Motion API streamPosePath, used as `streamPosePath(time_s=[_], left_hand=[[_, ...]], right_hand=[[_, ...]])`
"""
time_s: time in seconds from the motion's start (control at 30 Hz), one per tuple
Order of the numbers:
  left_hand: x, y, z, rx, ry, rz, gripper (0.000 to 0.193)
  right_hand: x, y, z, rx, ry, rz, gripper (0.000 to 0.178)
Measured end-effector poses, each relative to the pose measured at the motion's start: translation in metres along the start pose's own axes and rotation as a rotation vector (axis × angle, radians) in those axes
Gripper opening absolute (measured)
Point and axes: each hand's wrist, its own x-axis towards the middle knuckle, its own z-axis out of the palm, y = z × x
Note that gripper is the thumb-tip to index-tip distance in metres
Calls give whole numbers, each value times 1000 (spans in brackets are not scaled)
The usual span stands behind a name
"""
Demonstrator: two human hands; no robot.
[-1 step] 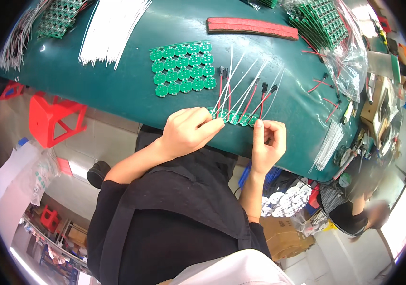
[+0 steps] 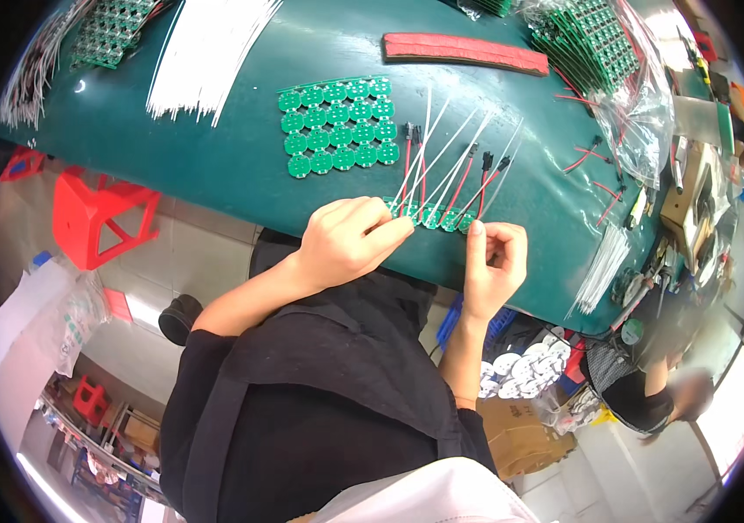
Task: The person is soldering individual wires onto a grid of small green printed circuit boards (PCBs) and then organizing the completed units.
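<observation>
A short strip of small green circuit boards (image 2: 429,217) lies at the near edge of the table, between my two hands. Thin white wires (image 2: 451,150) and red-and-black leads (image 2: 484,180) with black connectors stick out from it toward the far side. My left hand (image 2: 353,240) is closed at the strip's left end, thumb and forefinger pressed together there. At the right end, my right hand (image 2: 496,260) pinches the last board between thumb and fingers. Farther back and to the left, a larger panel of round green circuit boards (image 2: 339,127) lies flat.
Behind the strip lies a long red padded bar (image 2: 466,52). White wire bundles lie at far left (image 2: 208,57) and at right (image 2: 598,270). Stacked green boards (image 2: 585,44) and clear plastic bags (image 2: 642,131) crowd the far right. A red stool (image 2: 84,218) stands on the floor at left.
</observation>
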Motion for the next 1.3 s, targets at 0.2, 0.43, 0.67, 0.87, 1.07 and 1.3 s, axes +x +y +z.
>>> streamPosePath(time_s=[0.2,0.43,0.67,0.87,1.07,1.3], left_hand=[[3,3,-5,49,-30,20,16],[-3,-3,11,-142,99,5,17],[-4,-1,6,-77,54,60,19],[-4,-2,6,-80,51,60,17],[-5,-3,6,-80,46,57,16],[-4,-2,4,-63,53,55,15]], right_hand=[[23,-46,1,99,5,-154,14],[60,-148,113,-214,-536,-582,16],[100,-147,228,-521,-766,-437,47],[113,-133,262,-461,-895,-280,34],[112,-140,248,-354,-873,-265,27],[112,-136,261,-356,-827,-287,26]])
